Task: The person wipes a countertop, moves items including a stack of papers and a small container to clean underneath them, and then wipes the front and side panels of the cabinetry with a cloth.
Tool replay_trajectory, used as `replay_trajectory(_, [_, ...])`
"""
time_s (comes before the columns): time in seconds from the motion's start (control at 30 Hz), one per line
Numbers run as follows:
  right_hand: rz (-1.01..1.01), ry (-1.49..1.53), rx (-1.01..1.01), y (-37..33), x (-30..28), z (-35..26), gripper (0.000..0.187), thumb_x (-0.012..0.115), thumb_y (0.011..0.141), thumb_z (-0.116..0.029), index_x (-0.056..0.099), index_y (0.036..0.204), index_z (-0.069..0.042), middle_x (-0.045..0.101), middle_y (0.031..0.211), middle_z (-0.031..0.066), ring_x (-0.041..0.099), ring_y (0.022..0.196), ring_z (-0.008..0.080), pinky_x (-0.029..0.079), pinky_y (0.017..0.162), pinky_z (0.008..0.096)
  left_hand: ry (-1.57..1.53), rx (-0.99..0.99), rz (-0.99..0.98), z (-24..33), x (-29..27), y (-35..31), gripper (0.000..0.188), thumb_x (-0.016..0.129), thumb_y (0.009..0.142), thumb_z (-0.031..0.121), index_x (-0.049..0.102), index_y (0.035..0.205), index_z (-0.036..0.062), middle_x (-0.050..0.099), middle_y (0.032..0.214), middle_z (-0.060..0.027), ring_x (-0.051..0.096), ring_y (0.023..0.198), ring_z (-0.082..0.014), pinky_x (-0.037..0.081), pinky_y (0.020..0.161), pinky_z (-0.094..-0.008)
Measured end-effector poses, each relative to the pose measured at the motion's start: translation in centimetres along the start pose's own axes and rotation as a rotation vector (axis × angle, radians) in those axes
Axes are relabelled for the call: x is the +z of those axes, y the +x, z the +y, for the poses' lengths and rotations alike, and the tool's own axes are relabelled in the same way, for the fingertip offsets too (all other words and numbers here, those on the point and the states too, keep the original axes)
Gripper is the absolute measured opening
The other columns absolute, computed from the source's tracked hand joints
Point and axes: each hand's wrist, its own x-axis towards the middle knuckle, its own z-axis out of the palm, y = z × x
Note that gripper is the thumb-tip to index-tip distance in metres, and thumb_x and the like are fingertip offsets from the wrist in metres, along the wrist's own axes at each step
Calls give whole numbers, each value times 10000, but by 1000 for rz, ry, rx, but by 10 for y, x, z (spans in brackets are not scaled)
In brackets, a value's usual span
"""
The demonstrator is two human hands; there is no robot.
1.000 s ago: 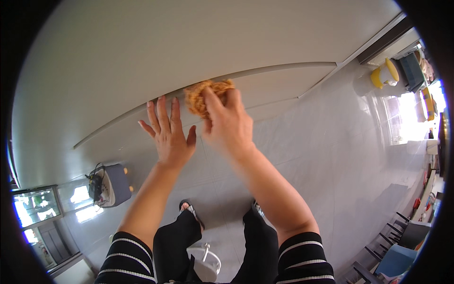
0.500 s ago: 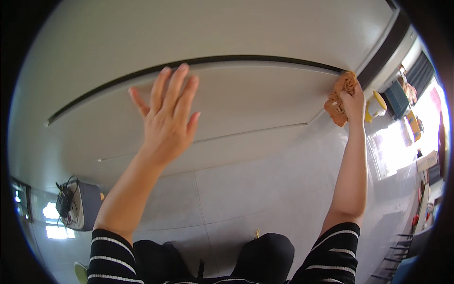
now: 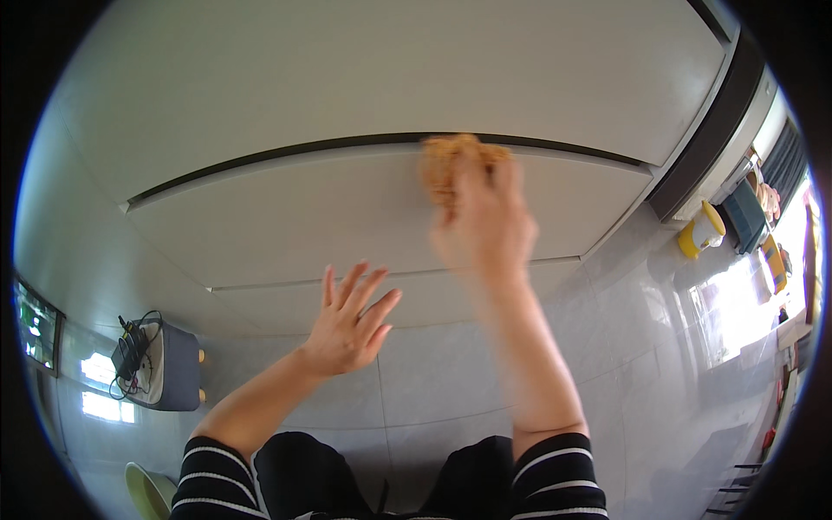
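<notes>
A crumpled orange-brown cloth (image 3: 444, 169) is gripped in my right hand (image 3: 492, 224), which is smeared by motion. The cloth lies over the dark groove (image 3: 347, 142) along the top of a pale drawer front (image 3: 303, 212), right of its middle. My left hand (image 3: 345, 328) is open, fingers spread, in front of the drawer's lower edge. It holds nothing; whether it touches the surface I cannot tell. Above the groove is a larger pale panel (image 3: 399, 69).
A grey padded stool (image 3: 178, 368) with black cables and an adapter on top stands at the left. Below it is a pale green basin (image 3: 149, 490). A yellow-and-white bucket (image 3: 702, 231) stands on the grey tiled floor (image 3: 563, 364) at the right, by a dark cabinet edge (image 3: 715, 130).
My right hand has swept the cloth leftward along the groove from the drawer's right end. My left hand has dropped lower, away from the groove. The view has shifted slightly.
</notes>
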Motion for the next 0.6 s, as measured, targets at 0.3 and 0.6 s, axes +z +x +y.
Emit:
replay_trajectory(0.3, [-106, 80, -70, -6, -4, 8, 603, 670, 683, -88, 548, 1270, -150, 507, 1057, 143, 632, 847, 287, 555, 578, 397, -312, -305, -246, -22, 8, -82, 171, 638, 817, 100, 616, 984, 72, 639, 997, -115, 609, 926, -323, 483, 847, -457])
replay_trajectory(0.6, [-69, 81, -126, -3, -10, -1, 581, 661, 661, -70, 566, 1232, -124, 507, 990, 113, 628, 766, 237, 533, 541, 327, -30, -1300, -1568, -20, 18, -478, 233, 541, 887, 237, 670, 1024, 99, 663, 1066, -193, 621, 1041, -367, 492, 843, -490])
